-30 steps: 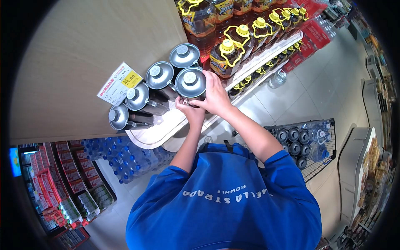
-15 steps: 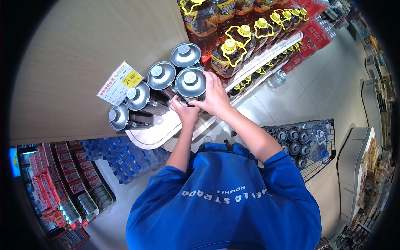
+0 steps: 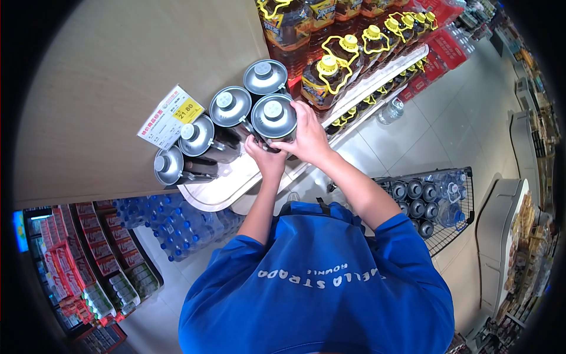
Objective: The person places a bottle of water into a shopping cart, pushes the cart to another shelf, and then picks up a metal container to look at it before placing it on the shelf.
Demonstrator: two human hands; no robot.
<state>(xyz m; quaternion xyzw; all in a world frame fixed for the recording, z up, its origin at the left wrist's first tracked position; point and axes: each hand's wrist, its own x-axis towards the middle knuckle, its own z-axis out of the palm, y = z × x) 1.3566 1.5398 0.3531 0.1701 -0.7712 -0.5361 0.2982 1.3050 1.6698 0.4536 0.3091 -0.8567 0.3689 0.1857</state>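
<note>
Both hands hold one silver-topped jug (image 3: 274,118) with a pale grey cap, at the front of the white shelf. My right hand (image 3: 308,137) wraps its right side, fingers curled around the rim and thumb low on the front. My left hand (image 3: 265,156) is closed on the lower near side, where the fingertips are partly hidden. Touching or close behind it stand two like jugs, the nearer left jug (image 3: 230,107) and the rear jug (image 3: 265,76). Two more, a jug (image 3: 197,135) and an end jug (image 3: 169,166), stand further left beneath a price sign (image 3: 171,117).
Dark tea-coloured bottles (image 3: 324,82) with yellow handles line the shelf (image 3: 377,76) to the right. A wire shopping cart (image 3: 466,218) holding several similar jugs and clear bottles stands at my right. Blue-capped water bottles (image 3: 177,224) are stacked at lower left. A wooden panel (image 3: 118,71) backs the shelf.
The held jug and both hands have shifted slightly right and away from me. The two jugs beside it have shifted very slightly too. Both hands keep their grip.
</note>
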